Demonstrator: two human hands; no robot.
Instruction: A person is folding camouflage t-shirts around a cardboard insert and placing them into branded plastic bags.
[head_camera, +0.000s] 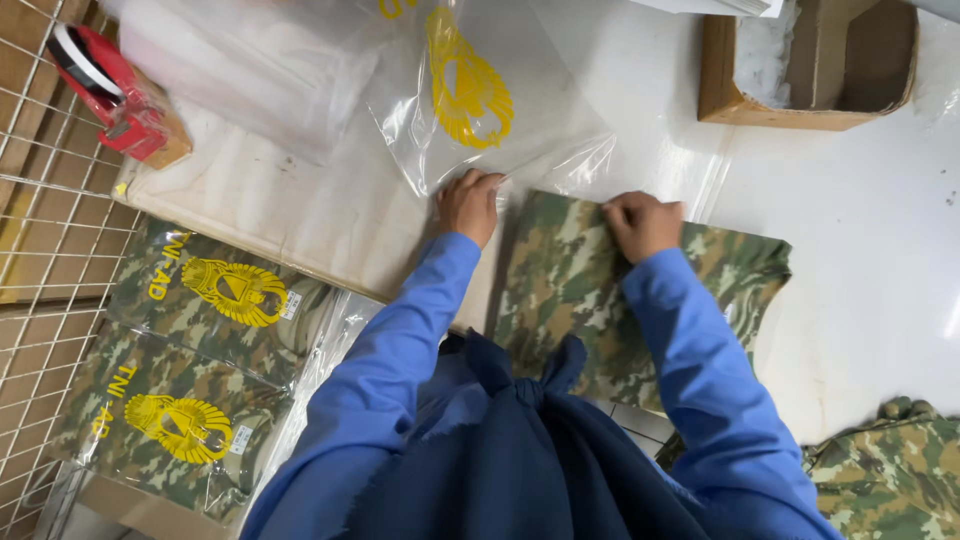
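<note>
Nearest the camera, blue sleeves run out over a dark blue cloth at the person's front. To the left, two bagged camouflage shirts (200, 370) lie side by side next to a wire rack (40, 260). Another camouflage garment (890, 470) sits at the lower right edge. The folded camouflage shirt (570, 290) lies flat on the white bench (870, 240). The right hand (643, 224) presses its top edge, fingers curled together on the cloth. The left hand (469, 205) has fingers closed on the mouth of a clear plastic bag (480, 100), just beside the shirt's top left corner. Bare bench opens rightward. Farther off stand a red tape dispenser (110, 90) and a cardboard box (810, 65).
</note>
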